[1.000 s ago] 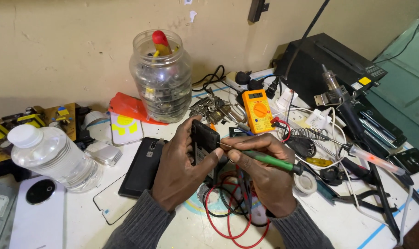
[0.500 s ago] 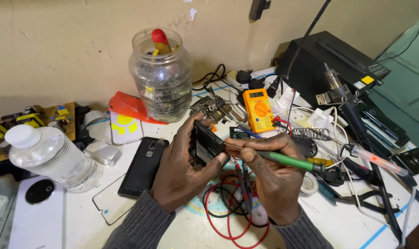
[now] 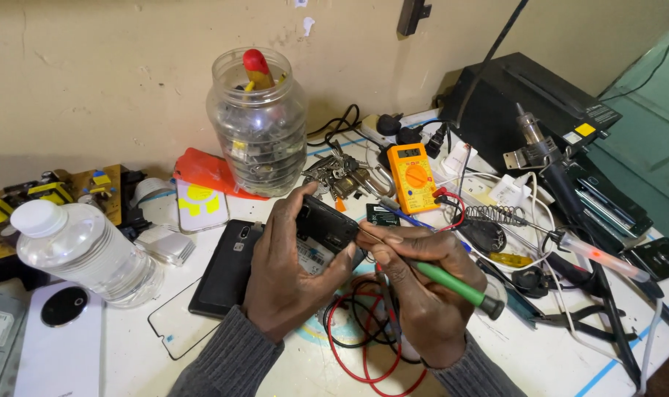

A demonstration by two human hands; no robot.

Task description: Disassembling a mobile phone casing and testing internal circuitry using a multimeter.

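My left hand (image 3: 286, 276) grips a small opened phone (image 3: 327, 231), tilted, above the tabletop's (image 3: 562, 353) near edge; my right hand (image 3: 415, 294) is closed pen-fashion round a green-handled screwdriver (image 3: 452, 283), its tip touching the phone. Just left lies a black phone (image 3: 228, 268); behind, toward the far edge, a jar (image 3: 259, 125) and yellow multimeter (image 3: 411, 176); at the left edge, a bottle (image 3: 84, 250).

left hand (image 3: 290, 272) curled, right hand (image 3: 415, 294) pinching
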